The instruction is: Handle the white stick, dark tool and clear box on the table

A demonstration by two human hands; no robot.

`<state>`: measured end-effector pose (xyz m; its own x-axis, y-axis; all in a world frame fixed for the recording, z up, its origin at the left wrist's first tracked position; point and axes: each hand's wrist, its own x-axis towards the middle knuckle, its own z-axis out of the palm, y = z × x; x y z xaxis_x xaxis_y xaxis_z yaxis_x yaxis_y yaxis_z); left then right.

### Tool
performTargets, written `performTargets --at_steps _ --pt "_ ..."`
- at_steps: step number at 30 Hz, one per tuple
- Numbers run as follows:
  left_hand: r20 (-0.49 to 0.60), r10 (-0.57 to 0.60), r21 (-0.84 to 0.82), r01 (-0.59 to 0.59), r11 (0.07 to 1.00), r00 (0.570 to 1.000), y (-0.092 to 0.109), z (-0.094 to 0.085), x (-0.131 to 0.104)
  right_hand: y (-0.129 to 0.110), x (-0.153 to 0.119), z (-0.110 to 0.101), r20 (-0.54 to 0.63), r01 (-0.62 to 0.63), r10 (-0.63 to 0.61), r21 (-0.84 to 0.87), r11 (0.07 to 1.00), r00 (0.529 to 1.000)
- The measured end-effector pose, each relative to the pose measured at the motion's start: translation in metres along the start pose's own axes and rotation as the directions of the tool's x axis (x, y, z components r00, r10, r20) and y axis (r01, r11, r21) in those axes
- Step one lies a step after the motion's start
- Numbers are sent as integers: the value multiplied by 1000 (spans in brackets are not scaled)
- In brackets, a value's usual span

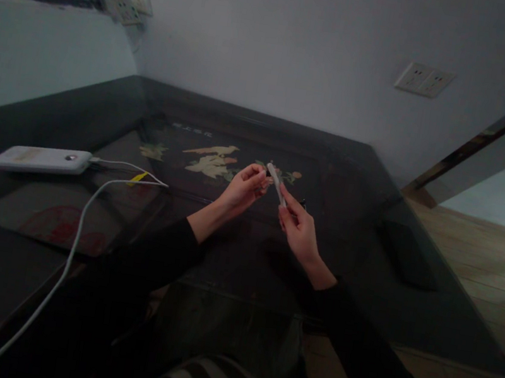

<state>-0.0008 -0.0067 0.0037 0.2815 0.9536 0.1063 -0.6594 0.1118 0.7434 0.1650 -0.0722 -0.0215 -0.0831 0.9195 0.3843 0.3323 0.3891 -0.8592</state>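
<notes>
In front of me, above the table, my right hand (296, 221) is closed around the lower end of a slim, pale grey nail file (277, 183). The file tilts up and to the left, its rounded tip close to the fingertips of my left hand (243, 189). Thumb and fingers of my left hand are curled together, and whether anything is pinched between them is too small to make out. A small dark shape behind my right hand is mostly hidden.
A white power bank (41, 160) lies at the left, with a white cable (73, 250) running towards me and a yellow tag (137, 178) on it. The dark table (353, 186) bears a bird-and-flower picture. A black flat object (407, 255) lies at the right. Wall sockets (423, 80) are behind.
</notes>
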Motion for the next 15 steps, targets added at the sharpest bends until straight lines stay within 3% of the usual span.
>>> performTargets --at_steps 7,15 --pt "9 22 -41 -22 999 1000 -3 -2 2 -4 -2 3 39 -16 12 106 994 999" --pt "-8 18 9 -18 1000 1000 -3 -5 2 -4 1 3 12 -39 38 86 996 999"
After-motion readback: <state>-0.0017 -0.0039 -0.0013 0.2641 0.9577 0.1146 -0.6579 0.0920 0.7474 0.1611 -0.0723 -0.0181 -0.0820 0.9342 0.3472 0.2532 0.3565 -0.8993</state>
